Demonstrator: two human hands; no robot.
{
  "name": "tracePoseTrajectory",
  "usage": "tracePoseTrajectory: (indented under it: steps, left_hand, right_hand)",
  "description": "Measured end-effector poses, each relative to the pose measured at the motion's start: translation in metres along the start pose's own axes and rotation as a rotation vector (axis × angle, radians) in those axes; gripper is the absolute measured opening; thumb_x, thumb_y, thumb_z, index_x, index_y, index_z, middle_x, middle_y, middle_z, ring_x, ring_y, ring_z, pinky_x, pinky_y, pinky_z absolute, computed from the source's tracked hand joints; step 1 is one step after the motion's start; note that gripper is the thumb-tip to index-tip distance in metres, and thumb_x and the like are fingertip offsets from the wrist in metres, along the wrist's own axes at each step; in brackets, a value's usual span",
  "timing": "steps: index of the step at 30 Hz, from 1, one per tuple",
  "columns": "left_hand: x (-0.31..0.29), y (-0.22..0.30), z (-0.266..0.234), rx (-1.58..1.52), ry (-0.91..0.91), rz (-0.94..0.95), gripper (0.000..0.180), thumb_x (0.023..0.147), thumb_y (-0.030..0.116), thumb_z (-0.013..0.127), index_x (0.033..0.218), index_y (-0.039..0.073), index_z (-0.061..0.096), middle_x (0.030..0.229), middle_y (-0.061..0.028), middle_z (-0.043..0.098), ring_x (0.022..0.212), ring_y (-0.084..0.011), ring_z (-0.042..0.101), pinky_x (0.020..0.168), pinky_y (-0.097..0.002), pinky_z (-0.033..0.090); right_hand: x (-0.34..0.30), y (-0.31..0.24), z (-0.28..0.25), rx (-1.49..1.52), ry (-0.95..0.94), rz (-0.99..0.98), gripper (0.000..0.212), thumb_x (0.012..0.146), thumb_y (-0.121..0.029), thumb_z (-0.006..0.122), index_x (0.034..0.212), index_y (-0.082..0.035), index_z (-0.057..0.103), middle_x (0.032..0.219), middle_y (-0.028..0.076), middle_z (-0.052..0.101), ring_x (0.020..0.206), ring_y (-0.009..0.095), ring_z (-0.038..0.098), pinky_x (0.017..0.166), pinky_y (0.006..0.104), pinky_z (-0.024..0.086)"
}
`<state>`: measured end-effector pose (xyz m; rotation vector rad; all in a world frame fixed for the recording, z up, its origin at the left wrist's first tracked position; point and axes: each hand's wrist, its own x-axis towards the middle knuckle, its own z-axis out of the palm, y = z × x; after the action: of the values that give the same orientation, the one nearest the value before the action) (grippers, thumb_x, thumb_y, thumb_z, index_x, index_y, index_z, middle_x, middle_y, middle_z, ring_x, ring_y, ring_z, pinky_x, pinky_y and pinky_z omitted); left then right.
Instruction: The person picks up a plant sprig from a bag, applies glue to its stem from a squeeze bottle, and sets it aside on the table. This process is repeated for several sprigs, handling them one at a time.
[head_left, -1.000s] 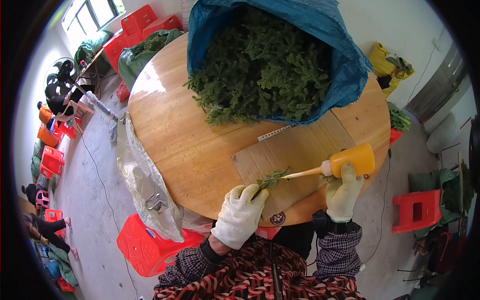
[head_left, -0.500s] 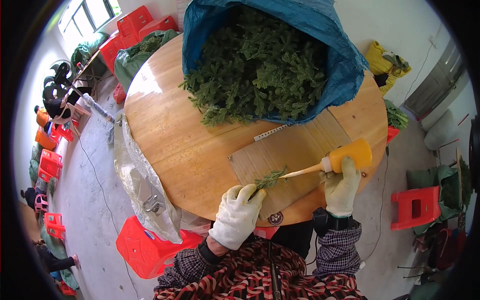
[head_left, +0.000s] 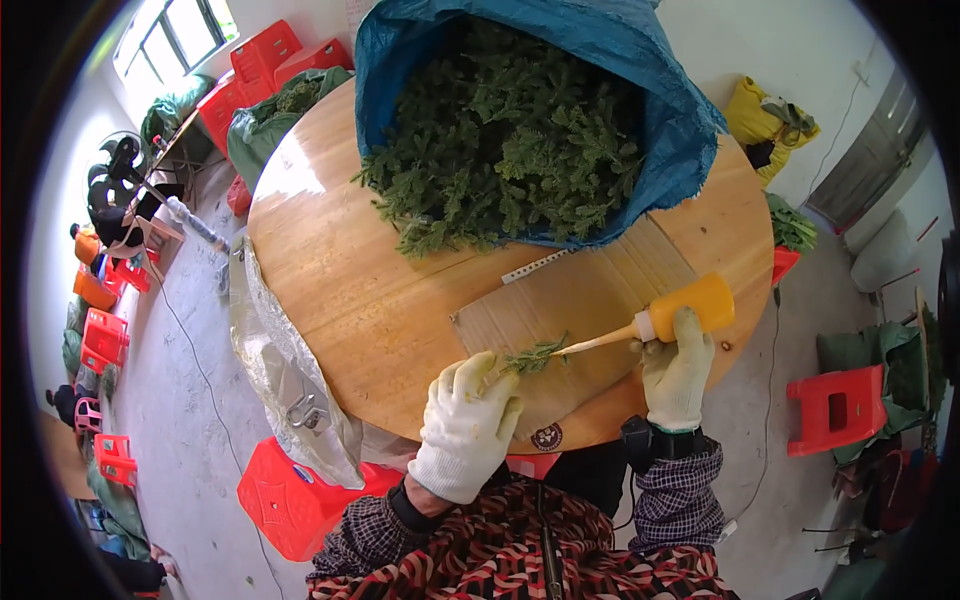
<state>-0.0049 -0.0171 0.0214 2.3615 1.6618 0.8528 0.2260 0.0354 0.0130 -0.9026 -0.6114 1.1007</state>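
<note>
My left hand (head_left: 464,432), in a white work glove, is closed around the stem end of a small green fir sprig (head_left: 536,357). The sprig points right, over a flat piece of cardboard (head_left: 612,292) on the table. A yellow-orange squeeze bottle (head_left: 698,303) with a long tapered nozzle lies tilted in my gloved right hand (head_left: 676,378), whose fingers wrap its underside. The nozzle tip is at the sprig's needles; whether it touches them I cannot tell. Beyond the cardboard, a blue woven bag (head_left: 688,150) opens toward me, full of fir branches (head_left: 520,145).
All this sits on a round wooden table (head_left: 340,300). A perforated white strip (head_left: 537,266) lies along the cardboard's far edge. At the left rim hangs a pale plastic sack (head_left: 275,365) with metal scissors (head_left: 308,410) on it. Red stools (head_left: 300,500) stand around the table.
My left hand has turned and shifted slightly left, its fingers raised a little, and the sprig has rolled with it. The bottle's tip stays by the sprig. The whole view has shifted slightly.
</note>
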Motion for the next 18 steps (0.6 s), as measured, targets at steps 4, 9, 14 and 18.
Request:
tracePoseTrajectory:
  steps: [4,9,14,18]
  left_hand:
    - [0.008,0.009,0.004,-0.016,0.011,0.107,0.032,0.076,0.013,0.069,0.107,0.008,0.065,0.124,-0.0134,0.052,0.108,-0.0343,0.052,0.089,-0.0425,0.047]
    - [0.009,0.003,0.022,-0.053,-0.107,0.111,0.037,0.077,0.013,0.069,0.112,0.006,0.063,0.129,-0.0133,0.05,0.114,-0.0344,0.051,0.091,-0.0428,0.047]
    - [0.009,-0.001,0.027,-0.074,-0.101,0.125,0.039,0.077,0.012,0.068,0.114,0.004,0.06,0.131,-0.0123,0.048,0.116,-0.0322,0.05,0.091,-0.0419,0.047]
    - [0.008,0.0,0.025,-0.083,-0.093,0.116,0.038,0.077,0.012,0.068,0.113,0.003,0.061,0.13,-0.0121,0.049,0.116,-0.0324,0.05,0.092,-0.042,0.046]
  right_hand:
    - [0.002,-0.001,0.001,0.016,0.014,0.017,0.024,0.095,-0.026,0.057,0.104,-0.004,0.055,0.089,0.007,0.062,0.063,0.013,0.057,0.055,0.0285,0.053]
    - [0.01,-0.001,0.0,0.029,0.018,0.053,0.023,0.094,-0.024,0.058,0.103,-0.003,0.056,0.087,0.008,0.062,0.063,0.013,0.058,0.055,0.0283,0.053]
    - [0.019,-0.005,-0.002,0.053,0.017,0.069,0.023,0.094,-0.023,0.059,0.103,-0.002,0.056,0.086,0.008,0.062,0.062,0.013,0.057,0.054,0.0283,0.052]
    - [0.022,-0.005,-0.003,0.073,0.05,0.058,0.022,0.093,-0.023,0.06,0.103,-0.003,0.056,0.085,0.007,0.062,0.061,0.013,0.057,0.054,0.028,0.052]
